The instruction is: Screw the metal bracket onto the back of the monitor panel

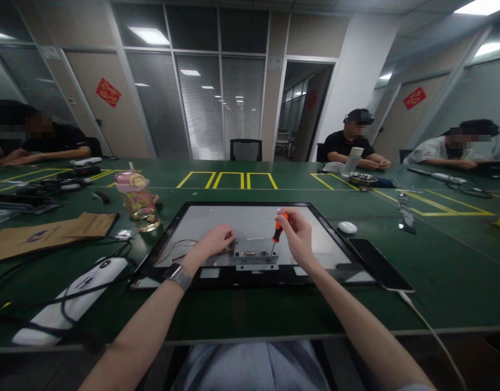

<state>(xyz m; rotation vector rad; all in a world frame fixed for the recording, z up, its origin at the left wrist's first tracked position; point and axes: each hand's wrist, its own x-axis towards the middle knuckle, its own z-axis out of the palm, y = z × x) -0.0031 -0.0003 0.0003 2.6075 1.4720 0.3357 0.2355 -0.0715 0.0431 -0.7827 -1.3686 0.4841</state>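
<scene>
A flat display panel with a black frame lies on the green table. Near its front edge sits a metal bracket with video connectors along its face. My right hand grips an orange and black screwdriver, its shaft pointing down at the bracket's right part. At the bracket's left end is my left hand, fingers curled together; whether they pinch anything is hidden. Thin brown cables run over the panel beside that hand.
Left of the panel stand a drink cup, a paper bag and a white power strip with black cords. On the right lie a white earbud case and a phone on a cable. Several people sit across the table.
</scene>
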